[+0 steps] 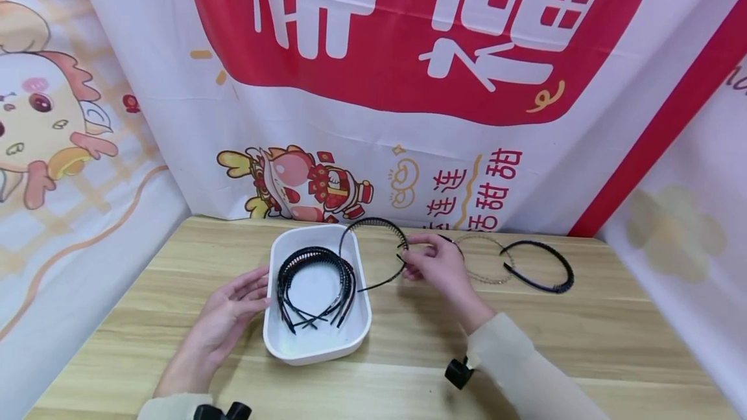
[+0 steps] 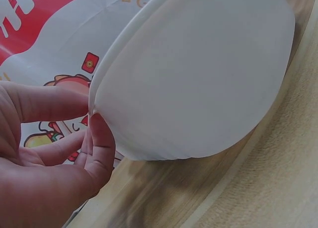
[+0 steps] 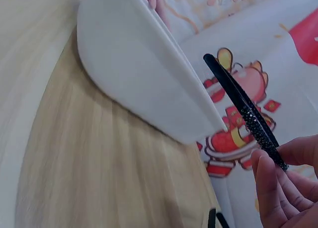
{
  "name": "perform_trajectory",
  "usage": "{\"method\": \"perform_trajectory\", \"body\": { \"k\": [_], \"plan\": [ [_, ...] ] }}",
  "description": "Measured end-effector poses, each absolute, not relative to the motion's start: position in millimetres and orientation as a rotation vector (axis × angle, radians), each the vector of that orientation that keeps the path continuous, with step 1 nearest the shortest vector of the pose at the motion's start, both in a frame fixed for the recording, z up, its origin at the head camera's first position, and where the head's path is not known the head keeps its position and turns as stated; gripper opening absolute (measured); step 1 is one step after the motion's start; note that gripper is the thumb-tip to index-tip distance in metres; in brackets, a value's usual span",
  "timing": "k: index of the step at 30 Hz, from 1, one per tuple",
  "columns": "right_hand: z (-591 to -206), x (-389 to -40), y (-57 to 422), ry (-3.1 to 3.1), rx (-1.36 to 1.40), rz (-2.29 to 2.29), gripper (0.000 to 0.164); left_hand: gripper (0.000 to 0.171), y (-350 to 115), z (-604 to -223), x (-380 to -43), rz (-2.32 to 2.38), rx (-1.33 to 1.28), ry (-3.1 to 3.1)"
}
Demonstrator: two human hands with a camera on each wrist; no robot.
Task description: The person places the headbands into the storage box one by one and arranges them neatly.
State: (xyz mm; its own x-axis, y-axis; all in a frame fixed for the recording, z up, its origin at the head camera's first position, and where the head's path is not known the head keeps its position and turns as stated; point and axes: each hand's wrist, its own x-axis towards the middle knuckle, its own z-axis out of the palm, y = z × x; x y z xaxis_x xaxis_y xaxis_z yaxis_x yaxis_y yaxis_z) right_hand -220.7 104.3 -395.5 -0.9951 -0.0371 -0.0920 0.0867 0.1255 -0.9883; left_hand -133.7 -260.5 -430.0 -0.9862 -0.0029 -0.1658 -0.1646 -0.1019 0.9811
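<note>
My right hand (image 1: 434, 264) pinches a thin black headband (image 1: 373, 221) by its side, between thumb and fingers. In the right wrist view this headband (image 3: 254, 121) shows small shiny stones along its band. One part of it overlaps the right rim of a white plastic bin (image 1: 318, 354). Inside the bin lie several black headbands (image 1: 315, 254), nested together with their ends crossing. My left hand (image 1: 236, 306) rests its fingertips against the bin's left rim, fingers fairly straight. Up close in the left wrist view, thumb and forefinger touch the rim of the bin (image 2: 198, 84).
On the wooden table (image 1: 525, 349), right of my right hand, lie a black headband (image 1: 566, 271) and a thin gold-toned wavy one (image 1: 487, 280). A dark headband (image 1: 448, 239) is partly hidden behind that hand. Printed cloth (image 1: 373, 167) hangs behind and at both sides.
</note>
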Motion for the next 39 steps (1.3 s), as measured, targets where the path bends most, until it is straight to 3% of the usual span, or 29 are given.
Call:
{"method": "perform_trajectory", "body": {
  "k": [15, 39],
  "plan": [
    [-384, -232, 54, 2.368, -0.152, -1.687, 0.033, 0.078, -258, -429, -135, 2.248, -0.172, 2.029],
    [-368, -253, 14, 2.690, -0.486, -1.089, 0.026, 0.078, -260, -430, -134, 2.251, -0.191, 2.022]
  ]
}}
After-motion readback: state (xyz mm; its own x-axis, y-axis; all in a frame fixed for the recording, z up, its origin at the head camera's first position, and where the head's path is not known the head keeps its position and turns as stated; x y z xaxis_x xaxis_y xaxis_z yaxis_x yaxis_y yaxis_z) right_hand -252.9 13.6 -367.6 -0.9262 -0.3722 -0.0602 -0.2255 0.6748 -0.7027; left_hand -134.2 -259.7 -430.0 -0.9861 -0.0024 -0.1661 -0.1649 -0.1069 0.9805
